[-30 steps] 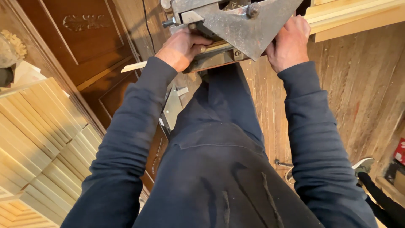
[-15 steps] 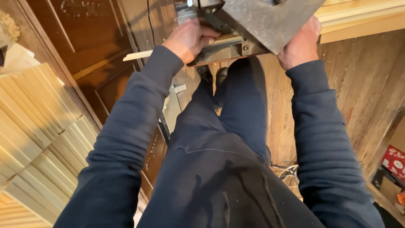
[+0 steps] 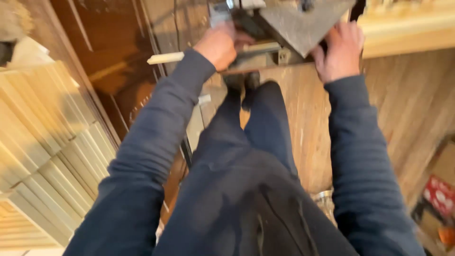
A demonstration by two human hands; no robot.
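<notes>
A pale wooden strip [image 3: 166, 58] lies across a grey metal machine table [image 3: 303, 23] at the top of the view, its free end jutting out to the left over dark brown panelling [image 3: 109, 57]. The left hand [image 3: 219, 45] is closed over the strip where it meets the machine — knuckles up, fingers curled down around it. The right hand [image 3: 337, 50] presses against the slanted edge of the metal plate; whether its fingers wrap anything I cannot tell. Both arms are in dark blue sleeves, dark trousers below. Beyond the right hand sits a thick pale beam [image 3: 407, 28]. To the left — stacks of cut light slats [image 3: 42, 142]. Underfoot, a worn plank floor [image 3: 403, 104].
</notes>
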